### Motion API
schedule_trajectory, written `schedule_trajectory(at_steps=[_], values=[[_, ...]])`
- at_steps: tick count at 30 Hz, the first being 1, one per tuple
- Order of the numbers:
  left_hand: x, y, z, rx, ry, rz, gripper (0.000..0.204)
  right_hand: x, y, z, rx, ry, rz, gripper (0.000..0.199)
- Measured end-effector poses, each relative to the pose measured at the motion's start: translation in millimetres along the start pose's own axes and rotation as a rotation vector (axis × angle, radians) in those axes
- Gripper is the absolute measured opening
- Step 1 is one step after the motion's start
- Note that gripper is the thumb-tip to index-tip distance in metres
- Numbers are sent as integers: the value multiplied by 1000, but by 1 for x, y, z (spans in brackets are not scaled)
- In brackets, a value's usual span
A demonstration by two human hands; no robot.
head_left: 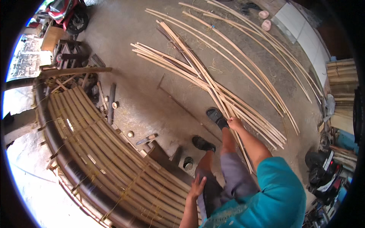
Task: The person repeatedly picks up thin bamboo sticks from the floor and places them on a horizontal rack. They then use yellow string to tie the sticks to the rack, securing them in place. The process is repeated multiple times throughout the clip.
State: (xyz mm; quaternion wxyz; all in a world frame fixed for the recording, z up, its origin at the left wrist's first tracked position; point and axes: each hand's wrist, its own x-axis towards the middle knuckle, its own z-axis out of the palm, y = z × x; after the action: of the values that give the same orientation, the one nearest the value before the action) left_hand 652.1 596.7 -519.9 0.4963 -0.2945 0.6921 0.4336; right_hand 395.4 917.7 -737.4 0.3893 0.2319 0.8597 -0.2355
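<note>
Head view, right hand [235, 122]: closed round some long pale strips [218, 99], just beside the right sandal [217, 118]
Left hand [196, 186]: not gripping anything I can see, fingers spread on the left thigh
Strips: in a crossing pile on the floor [125, 53], others lying apart beyond
Shirt [281, 186]: teal, pale print down low, can't read it from here
Bench [110, 146]: bamboo slats, few white tags [91, 159], too small to read
</note>
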Motion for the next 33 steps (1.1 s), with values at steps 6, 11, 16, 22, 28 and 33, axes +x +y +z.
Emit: schedule_trajectory(at_steps=[6, 11, 16, 22, 28, 33], values=[[56, 71, 18, 256, -54, -455, 113, 208, -4, 94, -88, 264, 81, 35], [80, 100, 25, 333, 32, -471, 116, 280, 0, 115, -281, 205, -20, 29], [80, 114, 28, 371, 7, -481, 110, 251, 15, 111, -218, 55, 14, 26], [84, 100, 20, 192, 52, -374, 110, 224, 27, 99, -130, -51, 44, 28], [84, 115, 34, 247, 58, -396, 111, 267, 23, 129, -183, 58, -13, 32], [83, 121, 51, 406, 193, -316, 109, 245, 17, 109, -152, 176, -9, 27]])
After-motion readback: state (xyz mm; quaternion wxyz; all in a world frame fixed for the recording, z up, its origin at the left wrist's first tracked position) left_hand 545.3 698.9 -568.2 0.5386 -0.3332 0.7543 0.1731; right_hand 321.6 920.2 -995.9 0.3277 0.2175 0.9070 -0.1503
